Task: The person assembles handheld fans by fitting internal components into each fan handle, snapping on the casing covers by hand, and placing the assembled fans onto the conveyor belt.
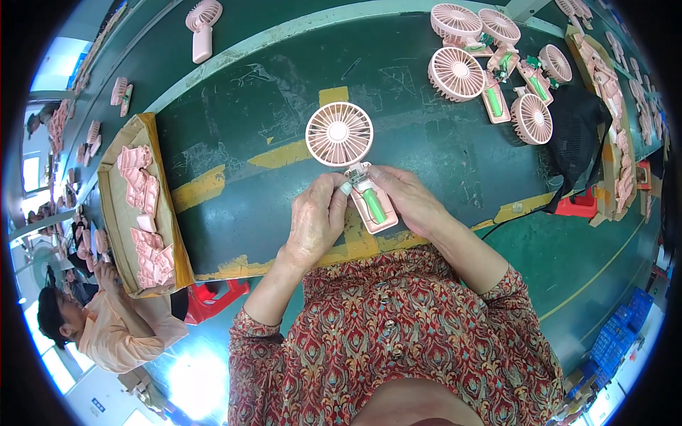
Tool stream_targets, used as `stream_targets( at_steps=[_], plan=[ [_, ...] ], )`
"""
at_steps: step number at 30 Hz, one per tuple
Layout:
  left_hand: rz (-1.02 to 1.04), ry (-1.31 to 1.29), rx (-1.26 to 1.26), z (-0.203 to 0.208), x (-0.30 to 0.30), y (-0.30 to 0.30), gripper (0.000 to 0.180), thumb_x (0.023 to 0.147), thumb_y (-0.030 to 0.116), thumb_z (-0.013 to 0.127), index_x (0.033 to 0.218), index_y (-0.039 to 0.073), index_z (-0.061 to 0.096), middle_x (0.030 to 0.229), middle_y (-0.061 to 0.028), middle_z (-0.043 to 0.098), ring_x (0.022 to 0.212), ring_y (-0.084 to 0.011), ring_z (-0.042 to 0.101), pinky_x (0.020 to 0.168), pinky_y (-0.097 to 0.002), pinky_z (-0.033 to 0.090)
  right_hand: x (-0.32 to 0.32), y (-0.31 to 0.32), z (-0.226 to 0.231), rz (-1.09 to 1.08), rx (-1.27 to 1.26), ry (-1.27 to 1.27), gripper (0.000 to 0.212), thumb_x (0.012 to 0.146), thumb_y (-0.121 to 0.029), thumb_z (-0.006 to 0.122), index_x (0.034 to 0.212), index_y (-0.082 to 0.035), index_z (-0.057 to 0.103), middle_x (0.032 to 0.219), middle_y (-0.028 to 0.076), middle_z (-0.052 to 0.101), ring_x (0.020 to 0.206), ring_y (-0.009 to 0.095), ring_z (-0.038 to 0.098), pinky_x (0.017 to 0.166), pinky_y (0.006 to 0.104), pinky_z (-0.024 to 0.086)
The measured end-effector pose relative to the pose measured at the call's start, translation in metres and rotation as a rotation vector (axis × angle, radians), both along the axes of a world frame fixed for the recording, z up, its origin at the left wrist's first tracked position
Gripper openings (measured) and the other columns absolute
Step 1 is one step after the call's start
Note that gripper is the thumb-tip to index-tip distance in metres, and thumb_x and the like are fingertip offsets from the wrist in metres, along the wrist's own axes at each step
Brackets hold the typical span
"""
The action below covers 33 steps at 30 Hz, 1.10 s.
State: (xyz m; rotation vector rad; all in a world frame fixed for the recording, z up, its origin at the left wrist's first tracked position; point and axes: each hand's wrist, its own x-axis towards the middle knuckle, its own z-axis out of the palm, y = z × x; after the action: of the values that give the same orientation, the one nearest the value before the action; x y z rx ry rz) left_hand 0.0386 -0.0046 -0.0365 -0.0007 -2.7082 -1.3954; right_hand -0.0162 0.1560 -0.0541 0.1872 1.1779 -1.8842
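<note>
As your L hand [317, 214] and R hand [413, 202] pinch the fan [339, 133] either side of its board [357, 172], table's [249, 220] near side, you're prob. seating it above the batt [374, 204]; next move calls for steady hold, light touch.

Here's the left hand [310, 216], just inside the bench [241, 213]'s near edge, fingers [321, 186] curled, left thumb [339, 204] pointing toward the far edge. Opposite, the right hand [413, 202], pinching too, right thumb [387, 179] aimed leftward, most other fingers out of sight. Hands close together, not touching! Left forearm [273, 287] slants inward across the near edge; right forearm [472, 252] angles in from the other side, both bare.
</note>
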Motion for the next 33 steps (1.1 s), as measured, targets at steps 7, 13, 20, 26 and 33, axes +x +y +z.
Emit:
stream_targets(
  at_steps=[7, 13, 20, 26, 33],
  plan=[
    [-0.037, 0.054, -0.112, -0.003, 0.001, -0.001, 0.009, 0.081, 0.002, 0.057, 0.089, 0.001, 0.054, 0.078, -0.0156, 0.059, 0.069, -0.0327, 0.061, 0.059, -0.0392, 0.049, 0.003, 0.0, -0.002, 0.005, 0.046, 0.052, 0.039, 0.097, -0.029, 0.042, 0.118, 0.002, 0.051, 0.094, 0.006, 0.061, 0.08, 0.009, 0.059, 0.069, 0.023, 0.049],
    [-0.044, 0.129, -0.201, 0.007, -0.001, 0.002, 0.016, 0.079, -0.003, 0.058, 0.094, 0.0, 0.056, 0.087, -0.0147, 0.06, 0.072, -0.0329, 0.061, 0.061, -0.0386, 0.05, 0.002, 0.0, -0.001, 0.047, 0.064, 0.087, 0.039, 0.098, -0.028, 0.041, 0.12, 0.003, 0.05, 0.098, 0.006, 0.06, 0.084, 0.009, 0.058, 0.071, 0.0234, 0.049],
    [-0.254, 0.216, -0.389, 0.01, 0.0, 0.0, 0.043, 0.065, -0.006, 0.058, 0.108, -0.003, 0.057, 0.096, -0.0147, 0.057, 0.081, -0.0308, 0.062, 0.068, -0.0375, 0.053, 0.0, 0.006, 0.0, 0.136, -0.033, 0.189, 0.033, 0.096, -0.021, 0.046, 0.121, 0.001, 0.049, 0.102, 0.003, 0.058, 0.089, 0.006, 0.054, 0.076, 0.0223, 0.047],
    [-0.302, 0.181, -0.403, 0.012, -0.003, 0.0, 0.04, 0.065, -0.005, 0.058, 0.105, -0.006, 0.057, 0.095, -0.0148, 0.055, 0.081, -0.0312, 0.061, 0.068, -0.0385, 0.053, 0.001, 0.006, -0.001, 0.197, -0.039, 0.293, 0.031, 0.093, -0.01, 0.049, 0.123, 0.0, 0.046, 0.101, 0.002, 0.058, 0.088, 0.006, 0.053, 0.075, 0.023, 0.046],
    [-0.337, 0.168, -0.388, 0.015, -0.01, 0.001, 0.033, 0.065, -0.005, 0.059, 0.099, -0.006, 0.057, 0.096, -0.0157, 0.055, 0.082, -0.0317, 0.06, 0.067, -0.0394, 0.052, 0.001, 0.008, -0.003, 0.201, 0.023, 0.321, 0.03, 0.093, -0.008, 0.048, 0.122, 0.0, 0.046, 0.099, 0.002, 0.057, 0.087, 0.006, 0.053, 0.074, 0.0231, 0.046]
  ],
)
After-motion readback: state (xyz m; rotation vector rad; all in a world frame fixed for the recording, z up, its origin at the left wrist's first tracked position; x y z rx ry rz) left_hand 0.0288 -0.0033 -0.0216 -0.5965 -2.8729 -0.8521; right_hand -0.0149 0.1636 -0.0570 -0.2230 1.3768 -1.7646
